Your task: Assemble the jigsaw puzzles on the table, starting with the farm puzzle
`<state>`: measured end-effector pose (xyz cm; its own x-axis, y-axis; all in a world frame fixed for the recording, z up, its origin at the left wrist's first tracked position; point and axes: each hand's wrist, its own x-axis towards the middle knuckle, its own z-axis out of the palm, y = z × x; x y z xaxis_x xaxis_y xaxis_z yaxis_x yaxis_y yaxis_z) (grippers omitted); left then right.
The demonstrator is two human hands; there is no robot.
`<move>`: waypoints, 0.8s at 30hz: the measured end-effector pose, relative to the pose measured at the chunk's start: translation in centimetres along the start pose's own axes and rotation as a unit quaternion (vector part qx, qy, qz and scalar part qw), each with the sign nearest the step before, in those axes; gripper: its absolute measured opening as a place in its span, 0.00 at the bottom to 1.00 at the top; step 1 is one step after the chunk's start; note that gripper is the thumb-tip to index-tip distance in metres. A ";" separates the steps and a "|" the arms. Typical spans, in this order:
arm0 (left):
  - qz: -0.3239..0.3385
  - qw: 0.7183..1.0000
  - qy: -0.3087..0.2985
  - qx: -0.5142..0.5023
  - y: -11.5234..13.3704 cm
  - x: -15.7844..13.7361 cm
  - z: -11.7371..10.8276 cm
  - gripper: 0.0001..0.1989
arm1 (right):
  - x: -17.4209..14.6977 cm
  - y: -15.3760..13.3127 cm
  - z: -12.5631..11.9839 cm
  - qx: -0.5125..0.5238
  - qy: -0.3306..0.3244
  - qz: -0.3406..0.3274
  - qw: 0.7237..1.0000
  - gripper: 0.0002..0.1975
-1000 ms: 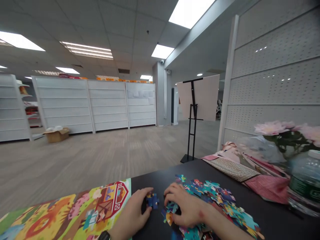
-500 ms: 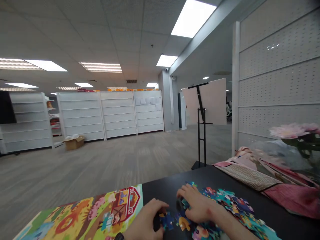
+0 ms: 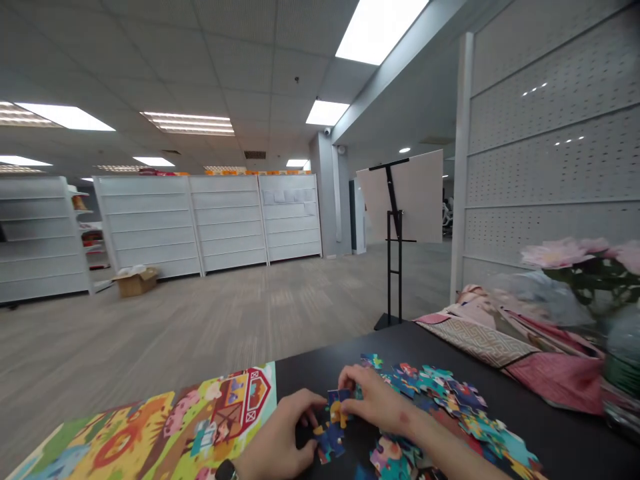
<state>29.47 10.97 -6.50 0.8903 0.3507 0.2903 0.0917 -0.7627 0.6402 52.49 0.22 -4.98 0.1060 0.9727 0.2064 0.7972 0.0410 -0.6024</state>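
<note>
Between my hands, several jigsaw puzzle pieces (image 3: 331,439), dark blue and orange, sit together on the black table. My left hand (image 3: 281,430) curls round their left side, its thumb and fingertips at the edges. My right hand (image 3: 373,401) pinches a blue and orange puzzle piece (image 3: 336,408) against the upper part of this cluster; its fingers partly cover it. Whether the pieces are fully locked cannot be made out. Loose puzzle pieces (image 3: 453,387) lie in a heap beyond and right of my right forearm, and more pieces (image 3: 393,457) lie below my right wrist.
A colourful farm-animal picture board (image 3: 165,430) lies left of my left hand. Pink and patterned cloth (image 3: 545,383), a clear bottle (image 3: 623,373) and pink flowers (image 3: 565,255) are at the right. Past the black table (image 3: 320,363) stands a sign stand (image 3: 395,267).
My right hand has moved left, bringing a blue and orange piece to the cluster by my left hand. The view has turned slightly right, bringing the bottle into sight.
</note>
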 end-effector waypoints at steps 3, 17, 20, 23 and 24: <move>0.017 1.000 0.004 -0.007 0.4 0.3 -0.1 0.32 | 0.4 -0.5 1.6 0.025 0.040 0.000 0.999 0.10; -0.019 0.999 0.005 0.042 -0.4 0.4 0.1 0.34 | 1.4 -0.6 3.2 0.075 0.080 -0.003 0.994 0.06; 0.001 0.998 -0.001 0.060 -0.6 0.5 0.1 0.28 | 1.2 -0.6 3.2 0.036 0.088 -0.002 0.995 0.08; 0.025 0.998 -0.002 0.058 -0.8 0.5 0.2 0.26 | 1.0 -0.7 3.2 0.000 0.079 -0.002 0.997 0.10; 0.029 0.998 -0.003 0.055 -0.9 0.5 0.2 0.26 | 0.9 -0.8 3.1 -0.012 0.074 -0.003 0.997 0.10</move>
<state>29.94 11.70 -7.07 0.8981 0.3019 0.3197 0.0891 -0.8370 0.5398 50.07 1.81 -6.72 0.1851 0.9283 0.3225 0.8115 0.0407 -0.5829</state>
